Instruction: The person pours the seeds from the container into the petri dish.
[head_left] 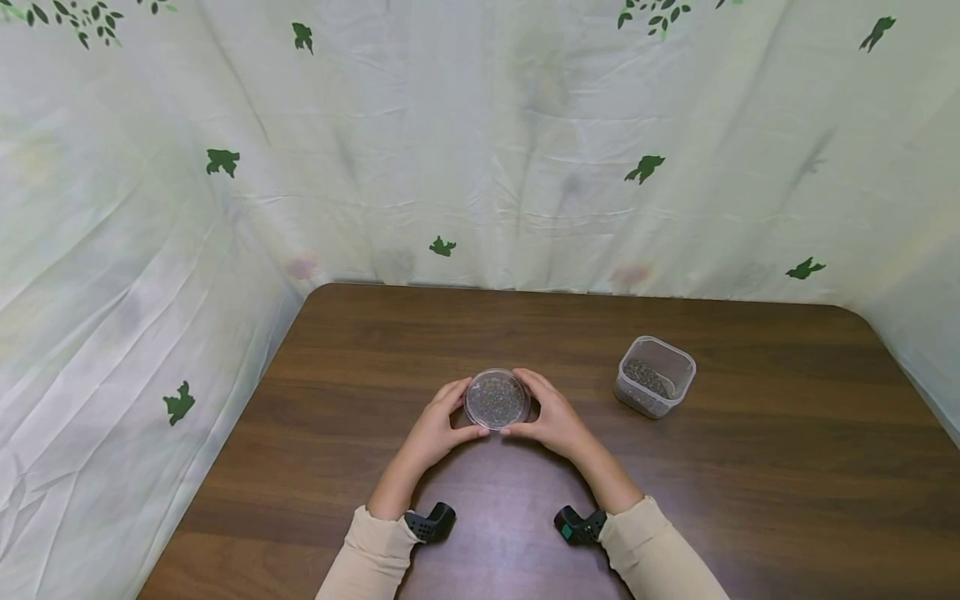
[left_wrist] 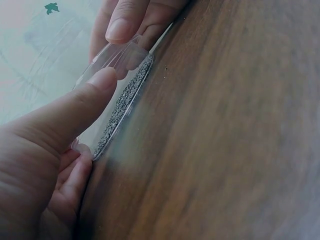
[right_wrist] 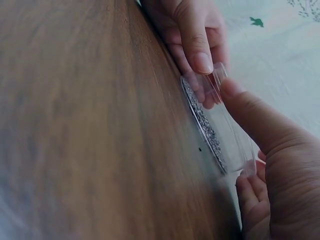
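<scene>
A low, round, clear plastic tub [head_left: 497, 400] stands on the table with a layer of grey granules [left_wrist: 122, 107] across its bottom. My left hand [head_left: 437, 427] holds it from the left, thumb at the near upper rim and fingers curved round the far side. From the right, my right hand [head_left: 553, 421] grips the same tub in mirror fashion, its thumb [right_wrist: 250, 107] at the rim. Both thumbs lie close together at the near edge. In the wrist views the clear rim [right_wrist: 220, 75] shows a doubled edge, like a lid over the tub.
To the right stands a square clear plastic container [head_left: 655, 377] without a lid, partly filled with similar grey granules. Brown wood-grain table [head_left: 787, 467] surrounds both vessels. A pale curtain [head_left: 480, 167] with green bird shapes hangs behind the table and along its sides.
</scene>
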